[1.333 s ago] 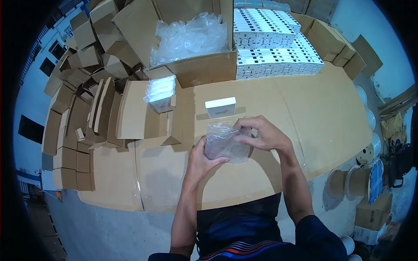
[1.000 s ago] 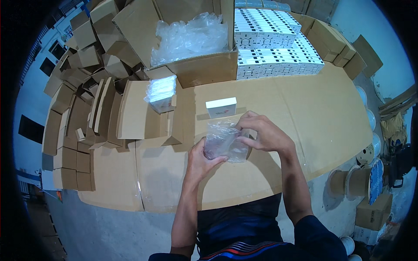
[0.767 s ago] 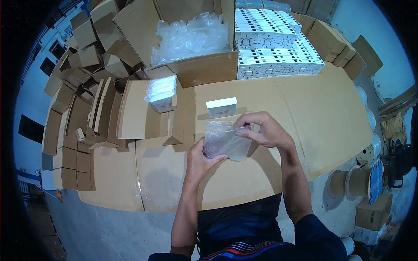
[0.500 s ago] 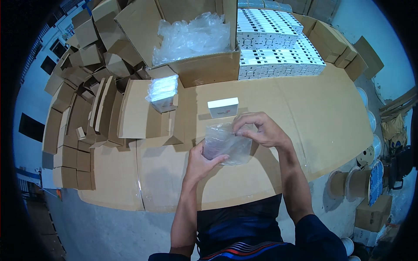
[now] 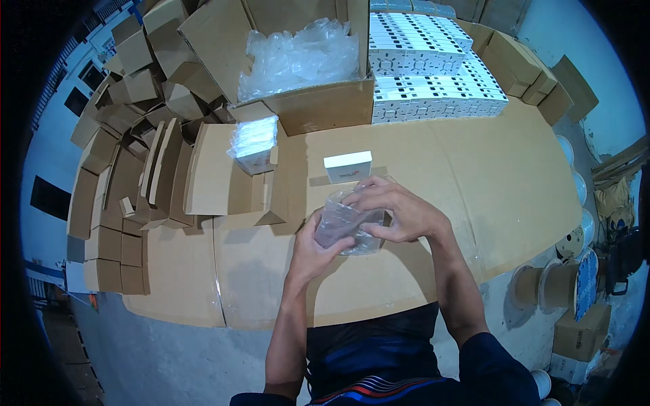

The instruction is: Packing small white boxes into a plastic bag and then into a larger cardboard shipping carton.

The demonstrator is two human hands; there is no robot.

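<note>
The left hand [image 5: 313,247] and right hand [image 5: 399,213] are both gripping the clear plastic bag [image 5: 347,223], now crumpled lower; the small white box [image 5: 348,166] is sitting unmoved at twelve o'clock.

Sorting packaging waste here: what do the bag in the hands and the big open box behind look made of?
Bag: thin clear plastic film, glossy, by its crinkles and see-through look. Big open box: brown corrugated cardboard, matte, with folded flaps; more clear film fills it.
</note>
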